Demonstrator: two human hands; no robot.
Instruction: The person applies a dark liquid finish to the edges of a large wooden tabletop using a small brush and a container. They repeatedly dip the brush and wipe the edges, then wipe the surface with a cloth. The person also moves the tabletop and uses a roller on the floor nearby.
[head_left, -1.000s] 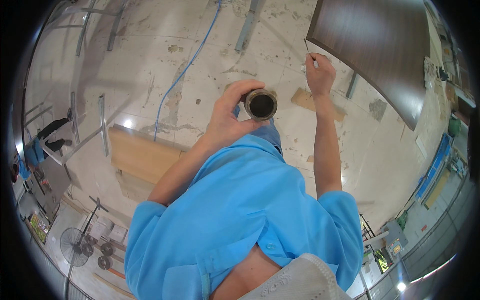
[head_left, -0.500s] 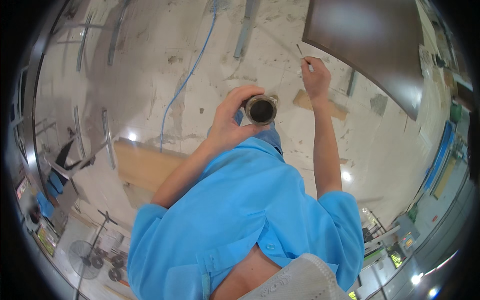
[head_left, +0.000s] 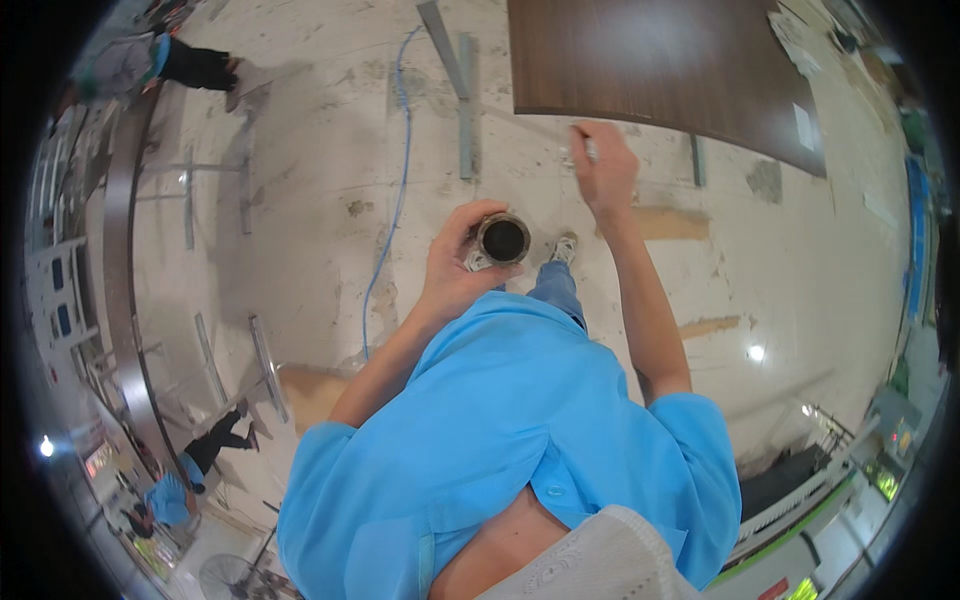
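My left hand [head_left: 462, 262] grips a round open-topped can [head_left: 501, 239] with a dark inside, held out in front of my blue shirt. My right hand [head_left: 602, 170] is raised further away and pinches a thin stick-like tool [head_left: 589, 149], whose tip I cannot make out. That hand hovers just below the near edge of a large dark brown wooden panel [head_left: 660, 60] lying on the floor. One of my shoes [head_left: 566, 246] shows between the two hands.
A blue cable [head_left: 392, 200] snakes across the stained pale floor. Metal strips [head_left: 466, 100] lie beside the panel, more metal bars [head_left: 268, 365] at the left. Other people [head_left: 180, 62] stand at the upper left and at the lower left [head_left: 215, 447]. Wood offcuts [head_left: 668, 222] lie nearby.
The view has shifted so the brown panel now lies closer and more central. My right hand has moved toward the panel's edge. The left hand keeps hold of the can.
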